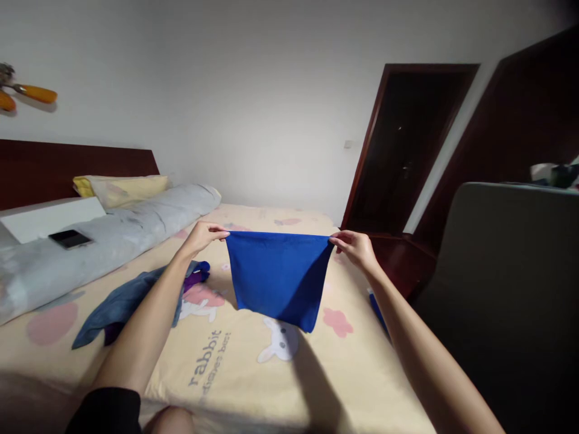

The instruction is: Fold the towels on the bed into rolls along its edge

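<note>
A plain blue cloth (278,277) hangs stretched between my two hands above the bed, its top edge pulled nearly straight. My left hand (204,237) pinches the upper left corner between thumb and fingers. At the upper right corner, my right hand (355,246) grips the same edge in a pinch. The cloth's lower edge hangs close to the sheet; whether it touches I cannot tell. Behind my left forearm lies a crumpled denim-blue garment (122,301) with purple parts, partly hidden by the arm.
The bed has a yellow rabbit-print sheet (253,386). On its left lie a rolled grey quilt (149,217), a phone (71,239), a white flat box (54,217) and a yellow pillow (122,188). Another blue item (378,310) sits by my right forearm. A dark panel (506,289) stands right.
</note>
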`<state>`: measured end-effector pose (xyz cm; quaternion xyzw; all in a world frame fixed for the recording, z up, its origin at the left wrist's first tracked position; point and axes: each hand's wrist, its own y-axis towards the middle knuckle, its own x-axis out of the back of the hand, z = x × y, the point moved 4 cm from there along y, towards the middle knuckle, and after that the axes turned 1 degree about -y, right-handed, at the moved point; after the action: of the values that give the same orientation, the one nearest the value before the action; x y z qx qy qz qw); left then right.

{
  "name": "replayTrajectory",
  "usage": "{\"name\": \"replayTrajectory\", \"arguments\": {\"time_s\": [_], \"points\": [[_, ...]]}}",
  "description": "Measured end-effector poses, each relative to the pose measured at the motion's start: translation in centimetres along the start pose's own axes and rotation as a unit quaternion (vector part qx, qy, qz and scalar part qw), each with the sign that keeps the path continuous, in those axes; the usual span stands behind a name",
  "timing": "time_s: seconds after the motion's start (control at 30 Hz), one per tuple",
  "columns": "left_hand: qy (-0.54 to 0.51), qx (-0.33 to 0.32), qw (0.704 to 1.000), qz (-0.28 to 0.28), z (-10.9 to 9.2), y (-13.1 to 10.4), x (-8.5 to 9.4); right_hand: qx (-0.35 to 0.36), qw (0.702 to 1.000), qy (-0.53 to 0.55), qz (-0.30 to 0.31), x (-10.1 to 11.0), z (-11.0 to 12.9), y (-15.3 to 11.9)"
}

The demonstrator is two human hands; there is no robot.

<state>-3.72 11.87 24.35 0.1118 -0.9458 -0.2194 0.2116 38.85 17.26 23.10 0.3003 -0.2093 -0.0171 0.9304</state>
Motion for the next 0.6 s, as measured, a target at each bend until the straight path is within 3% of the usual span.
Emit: {"name": "replayTrajectory", "arguments": {"time_s": [0.1, 0.2, 0.3, 0.4, 0.6], "points": [[-0.001, 0.003, 1.0, -0.012, 0.1, 0.2, 0.2, 0.037, 0.996, -0.084, 0.004, 0.4, 0.5, 0.7], [-0.033, 0.064, 0.997, -0.019, 0.7, 0.4, 0.2, 0.035, 0.992, -0.119, 0.03, 0.1, 0.6, 1.8], [-0.08, 0.137, 0.987, -0.018, 1.5, 0.6, -0.4, -0.046, 0.998, -0.009, 0.05, -1.2, -0.6, 3.0], [-0.139, 0.17, 0.975, -0.043, 2.3, 1.4, -1.1, -0.109, 0.986, 0.123, 0.029, -3.0, -1.8, 4.3], [-0.186, 0.121, 0.968, -0.116, 3.5, 4.1, -2.5, -0.091, 0.978, 0.188, -0.019, -5.5, -2.8, 6.8]]}}
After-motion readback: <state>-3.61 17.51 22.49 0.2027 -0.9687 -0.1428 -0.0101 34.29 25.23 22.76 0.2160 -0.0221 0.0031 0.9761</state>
